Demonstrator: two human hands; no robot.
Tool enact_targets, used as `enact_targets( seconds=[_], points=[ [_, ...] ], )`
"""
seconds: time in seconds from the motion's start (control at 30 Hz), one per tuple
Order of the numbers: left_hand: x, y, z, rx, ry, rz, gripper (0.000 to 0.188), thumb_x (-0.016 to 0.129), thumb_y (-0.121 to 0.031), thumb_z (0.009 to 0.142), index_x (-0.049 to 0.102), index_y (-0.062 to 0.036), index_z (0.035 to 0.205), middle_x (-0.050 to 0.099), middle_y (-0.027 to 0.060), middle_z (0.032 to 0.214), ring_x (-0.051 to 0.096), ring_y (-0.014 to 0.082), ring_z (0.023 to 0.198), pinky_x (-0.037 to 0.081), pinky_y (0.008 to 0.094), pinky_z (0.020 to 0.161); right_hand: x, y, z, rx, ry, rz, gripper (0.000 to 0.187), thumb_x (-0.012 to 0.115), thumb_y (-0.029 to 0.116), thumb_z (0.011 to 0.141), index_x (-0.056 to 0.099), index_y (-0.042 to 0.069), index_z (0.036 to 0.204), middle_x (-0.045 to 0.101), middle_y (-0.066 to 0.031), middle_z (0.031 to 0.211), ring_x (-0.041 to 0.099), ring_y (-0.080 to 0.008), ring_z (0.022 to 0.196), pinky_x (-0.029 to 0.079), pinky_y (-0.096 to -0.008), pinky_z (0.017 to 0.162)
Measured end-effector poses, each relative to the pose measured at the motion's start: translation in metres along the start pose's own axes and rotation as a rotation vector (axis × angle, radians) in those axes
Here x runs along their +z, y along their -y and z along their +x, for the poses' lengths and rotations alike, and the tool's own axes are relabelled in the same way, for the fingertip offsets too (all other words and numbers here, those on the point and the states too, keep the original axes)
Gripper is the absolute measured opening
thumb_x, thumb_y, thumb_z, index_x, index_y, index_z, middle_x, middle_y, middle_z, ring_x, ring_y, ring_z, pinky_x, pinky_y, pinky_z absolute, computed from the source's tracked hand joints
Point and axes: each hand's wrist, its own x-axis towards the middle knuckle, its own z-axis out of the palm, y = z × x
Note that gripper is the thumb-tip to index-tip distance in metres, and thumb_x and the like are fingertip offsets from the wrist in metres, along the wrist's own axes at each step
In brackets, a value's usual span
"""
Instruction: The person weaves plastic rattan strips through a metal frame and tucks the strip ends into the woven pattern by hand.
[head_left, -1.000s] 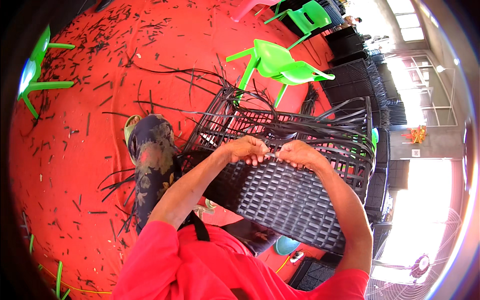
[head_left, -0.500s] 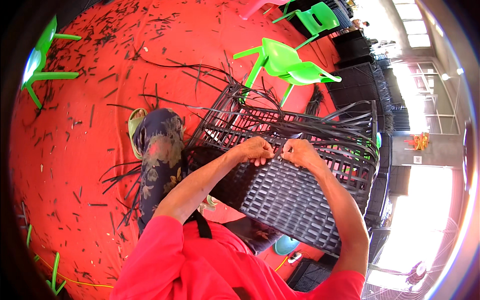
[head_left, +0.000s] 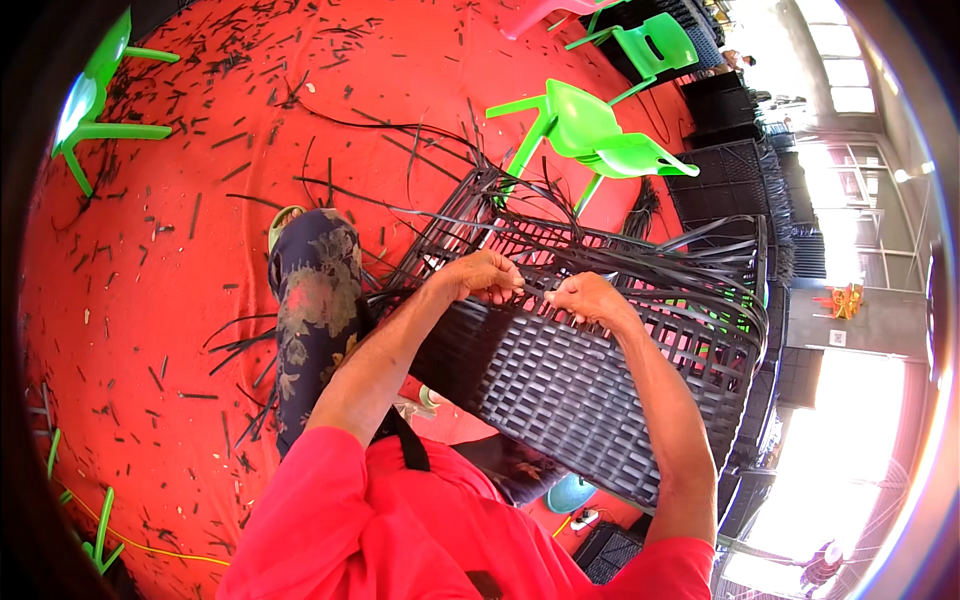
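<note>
A black woven panel (head_left: 570, 395) on a frame leans across my lap, its near part closely woven and its far part an open lattice (head_left: 690, 330). At the edge of the weave my left hand (head_left: 487, 275) is closed in a pinch on a black plastic strip, mostly hidden by the fingers. A short way to its right, my right hand (head_left: 590, 299) also pinches with thumb and forefinger, seemingly on the same strip. Loose long black strips (head_left: 670, 262) lie in a bundle over the lattice, beyond both hands.
Green plastic chairs (head_left: 585, 118) stand beyond the frame and at the far left (head_left: 90, 110). Cut black scraps litter the red floor covering (head_left: 200, 300). Dark woven panels (head_left: 740, 180) are stacked along the right. A fan (head_left: 822, 565) stands at lower right.
My left hand has drawn back to the left, widening the gap between the hands. The right hand stays near the weave's edge. The whole view has shifted slightly.
</note>
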Motion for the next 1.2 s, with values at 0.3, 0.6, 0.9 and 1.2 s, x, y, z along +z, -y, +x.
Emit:
enact_targets(
  seconds=[0.3, 0.6, 0.9, 1.2],
  points=[
    [0.028, 0.018, 0.009, -0.086, 0.076, 0.039, 0.023, 0.049, -0.022, 0.089, 0.059, -0.0057, 0.102, 0.060, 0.0028, 0.066, 0.054, 0.0094, 0.045, 0.037, 0.0202, 0.038, -0.002, 0.009, -0.003, 0.041, 0.001, -0.101, 0.027, 0.058, 0.028, 0.067, 0.064, 0.002, 0.065, 0.058, -0.0050, 0.056, 0.053, -0.0125, 0.048, 0.041, -0.0267, 0.043],
    [0.048, 0.015, 0.009, 0.101, -0.115, 0.319, 0.020, 0.065, -0.023, 0.077, 0.065, -0.0037, 0.078, 0.059, 0.0028, 0.062, 0.054, 0.0118, 0.044, 0.039, 0.0232, 0.037, -0.006, 0.019, -0.008, 0.131, 0.030, -0.204, 0.027, 0.058, 0.029, 0.064, 0.063, 0.002, 0.061, 0.058, -0.0093, 0.054, 0.055, -0.0173, 0.048, 0.045, -0.0309, 0.047],
    [0.044, 0.016, 0.009, 0.037, -0.160, 0.159, 0.018, 0.070, -0.021, 0.071, 0.063, -0.0043, 0.071, 0.055, -0.0002, 0.058, 0.046, 0.0087, 0.042, 0.033, 0.0229, 0.037, 0.000, 0.008, 0.008, 0.066, 0.073, -0.243, 0.026, 0.064, 0.023, 0.059, 0.061, -0.003, 0.061, 0.058, -0.0112, 0.056, 0.055, -0.0193, 0.048, 0.044, -0.0330, 0.046],
    [0.037, 0.028, 0.017, 0.061, -0.070, 0.043, 0.018, 0.063, -0.018, 0.076, 0.063, -0.0056, 0.090, 0.051, -0.0030, 0.058, 0.045, 0.0078, 0.043, 0.034, 0.0222, 0.038, 0.004, -0.020, 0.029, -0.094, 0.135, -0.386, 0.020, 0.060, 0.024, 0.066, 0.068, 0.009, 0.077, 0.065, -0.0119, 0.073, 0.063, -0.0269, 0.068, 0.049, -0.0361, 0.062]
  ],
)
